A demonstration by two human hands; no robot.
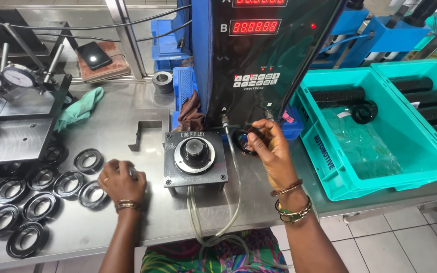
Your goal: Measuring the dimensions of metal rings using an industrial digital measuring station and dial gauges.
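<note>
- A steel workbench fills the view, with tiled floor near right and blue machinery behind.
- Far left, two dial gauges stand on a dark stand; a green cloth lies just right of them.
- Near left, black ring parts lie flat in a loose group on the bench.
- The left hand rests on the bench just right of those rings, fingers curled together; I cannot tell whether they pinch anything.
- In the middle sits a square grey fixture with a round black hub, clear hoses trailing toward the near edge.
- Behind it rises a black control unit with red digit displays.
- The right hand is raised just right of the fixture, thumb and fingers pinching a black ring.
- Far right, teal crates hold black cylinders and clear plastic.
</note>
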